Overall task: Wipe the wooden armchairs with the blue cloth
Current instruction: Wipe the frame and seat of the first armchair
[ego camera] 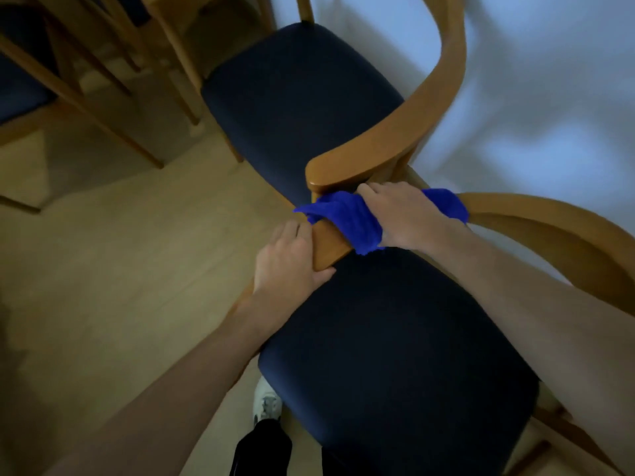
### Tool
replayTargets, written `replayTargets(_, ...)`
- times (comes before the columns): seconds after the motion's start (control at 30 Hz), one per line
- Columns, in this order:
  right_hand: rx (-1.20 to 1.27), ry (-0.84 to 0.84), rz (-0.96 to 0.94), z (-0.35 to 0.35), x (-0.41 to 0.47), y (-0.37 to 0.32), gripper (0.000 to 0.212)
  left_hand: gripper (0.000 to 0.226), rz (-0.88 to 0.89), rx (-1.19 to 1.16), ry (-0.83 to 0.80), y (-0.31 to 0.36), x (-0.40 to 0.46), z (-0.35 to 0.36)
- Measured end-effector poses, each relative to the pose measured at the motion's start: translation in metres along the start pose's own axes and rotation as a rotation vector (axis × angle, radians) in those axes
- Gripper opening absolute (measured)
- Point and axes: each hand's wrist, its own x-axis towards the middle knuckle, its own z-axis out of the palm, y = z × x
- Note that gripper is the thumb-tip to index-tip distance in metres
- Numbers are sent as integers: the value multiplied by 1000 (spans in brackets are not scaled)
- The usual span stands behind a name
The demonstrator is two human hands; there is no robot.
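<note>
The right hand's fingers (369, 191) curl over the blue cloth (347, 219), pressing it down around the armrest (331, 247) of the nearer armchair (395, 355) so that the cloth wraps the wood instead of merely lying on it. The right hand (400, 214) bears from above — a grip that seems meant to let the cloth slide along the rail. The left hand (292, 259) clasps the front end of the same armrest, thumb under its tip, probably to steady the chair against the rubbing. A second armchair (302, 97) stands just beyond, its armrest end almost touching the cloth — apparently waiting its turn. Both chairs rest on the pale floor (103, 252).
</note>
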Motion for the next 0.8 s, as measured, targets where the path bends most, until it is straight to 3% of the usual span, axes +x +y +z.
replayTargets(0.2,-141,8,-53,4,4,-20,71,98,-59,-182,-128,-31,-45,-15)
replayTargets(0.33,-233,-9,-40,0,-1,-30,72,82,-191,-156,-131,-80,-122,-15)
replayTargets(0.43,-330,11,-97,0,-2,-58,75,71,-235,-217,-97,-87,-128,-11)
replayTargets(0.63,-399,-4,-286,15,0,-134,78,75,-198,-237,-39,-87,-130,-8)
replayTargets(0.8,-354,-33,-317,14,1,-145,76,82,-284,-319,-36,-95,-166,-8)
